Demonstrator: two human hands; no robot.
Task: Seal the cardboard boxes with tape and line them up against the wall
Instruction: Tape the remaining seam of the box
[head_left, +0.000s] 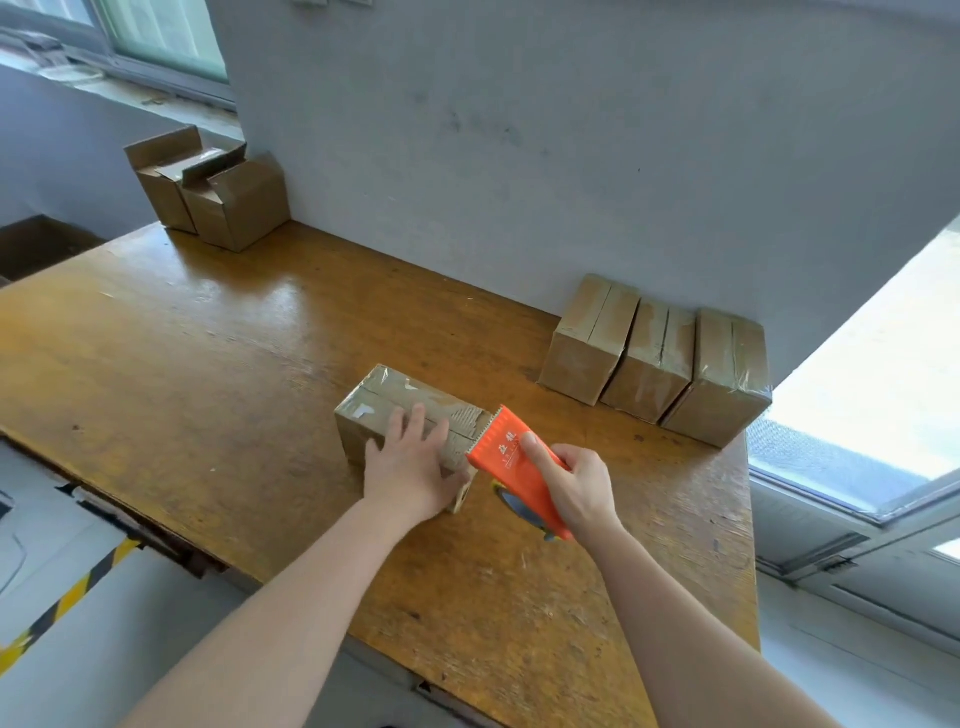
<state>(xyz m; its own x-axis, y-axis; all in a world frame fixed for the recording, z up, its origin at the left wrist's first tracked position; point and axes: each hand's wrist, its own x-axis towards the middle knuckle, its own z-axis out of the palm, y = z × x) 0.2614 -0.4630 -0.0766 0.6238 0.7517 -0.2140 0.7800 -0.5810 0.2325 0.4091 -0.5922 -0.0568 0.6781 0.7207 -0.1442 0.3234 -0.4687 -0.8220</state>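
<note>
While the left hand (410, 467) presses flat on one brown cardboard box (387, 400) mid-table, the right hand (576, 488) grips one orange plastic tape dispenser (511, 457) (three taped boxes (654, 364) line the wall (519, 156); two open boxes (213, 192) sit far left).

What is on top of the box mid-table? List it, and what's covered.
The left hand lies flat on the box, over clear tape. The orange tape dispenser, held by the right hand, meets its right end. The top under the palm is hidden.
</note>
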